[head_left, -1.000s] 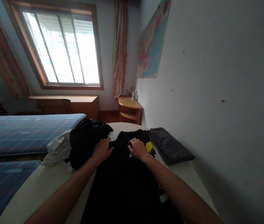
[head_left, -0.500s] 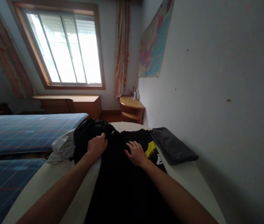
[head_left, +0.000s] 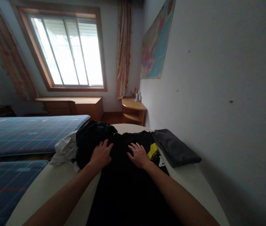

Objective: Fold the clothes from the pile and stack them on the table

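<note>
A black T-shirt (head_left: 128, 185) with a yellow and white print at its right side lies spread on a pale round-edged table (head_left: 50, 188). My left hand (head_left: 101, 154) rests on its left part with fingers spread. My right hand (head_left: 138, 155) lies flat on the shirt near the yellow print, its fingers apart. Beyond my left hand is a heap of dark clothing (head_left: 92, 131), with a crumpled white cloth (head_left: 64, 147) at its left. A folded dark grey cloth (head_left: 176, 149) lies to the right of the shirt.
Blue plaid mattresses (head_left: 29, 133) stand close on the left. A white wall (head_left: 229, 141) runs along the right. Past the table are a corner shelf (head_left: 134, 105), a wooden desk (head_left: 88, 99) and a window (head_left: 69, 53) with curtains.
My left hand has opened from a closed grip and moved slightly right and nearer onto the shirt. The right hand stays almost in place.
</note>
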The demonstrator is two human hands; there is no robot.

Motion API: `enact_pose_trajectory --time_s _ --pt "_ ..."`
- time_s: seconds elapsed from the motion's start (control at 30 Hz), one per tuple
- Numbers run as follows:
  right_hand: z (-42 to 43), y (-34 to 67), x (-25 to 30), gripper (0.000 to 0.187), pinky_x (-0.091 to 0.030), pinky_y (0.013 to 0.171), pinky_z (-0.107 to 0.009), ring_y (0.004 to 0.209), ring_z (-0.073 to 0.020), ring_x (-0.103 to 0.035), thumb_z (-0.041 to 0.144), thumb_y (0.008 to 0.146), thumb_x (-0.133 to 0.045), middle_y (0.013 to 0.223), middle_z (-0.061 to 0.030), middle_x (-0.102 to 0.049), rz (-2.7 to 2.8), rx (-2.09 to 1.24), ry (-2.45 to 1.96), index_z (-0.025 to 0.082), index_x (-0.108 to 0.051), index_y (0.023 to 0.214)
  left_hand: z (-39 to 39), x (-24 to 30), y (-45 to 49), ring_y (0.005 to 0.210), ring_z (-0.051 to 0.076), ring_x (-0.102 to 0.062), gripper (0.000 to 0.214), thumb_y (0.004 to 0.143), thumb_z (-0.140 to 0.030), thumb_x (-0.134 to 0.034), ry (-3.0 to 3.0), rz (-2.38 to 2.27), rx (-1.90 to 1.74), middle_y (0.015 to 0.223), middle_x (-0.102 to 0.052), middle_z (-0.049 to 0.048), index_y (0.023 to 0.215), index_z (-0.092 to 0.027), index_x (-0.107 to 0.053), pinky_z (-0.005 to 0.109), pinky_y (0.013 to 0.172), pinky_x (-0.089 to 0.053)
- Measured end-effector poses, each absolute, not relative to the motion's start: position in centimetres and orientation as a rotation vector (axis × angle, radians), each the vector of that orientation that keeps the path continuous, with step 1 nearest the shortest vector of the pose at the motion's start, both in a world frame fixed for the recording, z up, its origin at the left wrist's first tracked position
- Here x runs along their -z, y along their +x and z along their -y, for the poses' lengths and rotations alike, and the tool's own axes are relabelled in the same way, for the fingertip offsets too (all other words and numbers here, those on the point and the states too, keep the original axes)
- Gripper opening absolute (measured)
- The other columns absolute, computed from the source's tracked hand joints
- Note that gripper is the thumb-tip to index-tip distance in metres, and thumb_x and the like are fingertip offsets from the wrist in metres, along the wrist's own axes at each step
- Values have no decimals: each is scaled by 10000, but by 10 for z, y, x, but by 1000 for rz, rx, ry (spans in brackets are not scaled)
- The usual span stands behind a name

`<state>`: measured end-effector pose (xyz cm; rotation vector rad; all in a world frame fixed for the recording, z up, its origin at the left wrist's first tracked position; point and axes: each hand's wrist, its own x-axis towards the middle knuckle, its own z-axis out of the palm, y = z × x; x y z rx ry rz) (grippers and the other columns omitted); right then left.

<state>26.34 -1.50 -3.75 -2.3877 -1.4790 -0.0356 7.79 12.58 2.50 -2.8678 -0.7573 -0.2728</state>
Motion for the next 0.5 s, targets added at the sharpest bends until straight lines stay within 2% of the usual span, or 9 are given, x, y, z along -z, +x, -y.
enact_pose_trajectory --time_s 0.17,0.27,0.37,0.5 --pt "11 262 37 528 -202 1178 -500 1431 -303 -318 475 964 -465 1525 -75 -454 1458 51 -2386 233 -517 1430 -130 -24 68 1156 278 -551 375 830 -117 -493 -2961 792 362 1307 -609 98 1150 -213 -661 363 902 -490" --pt "5 260 35 532 -201 1167 -553 1431 -324 -312 466 954 -482 1525 -100 -447 1435 21 -2411 216 -518 1423 -137 -22 67 1076 237 -628 317 917 -171 -427 -3026 1024 646 1170 -694 68 1125 -225 -660 321 887 -495" --pt "-8 259 30 532 -195 1159 -595 1444 -324 -295 419 955 -485 1546 -109 -415 1463 -21 -2378 209 -485 1444 -147 -21 68 947 235 -692 321 967 -277 -398 -3029 1399 1003 1042 -737 79 1161 -211 -645 302 825 -500" --pt "-35 259 21 535 -205 1182 -538 1462 -261 -286 330 967 -457 1564 -101 -390 1622 -59 -2200 200 -419 1485 -158 -21 71 908 249 -695 349 973 -344 -374 -3013 1577 1456 970 -739 102 1031 -169 -670 301 793 -497"
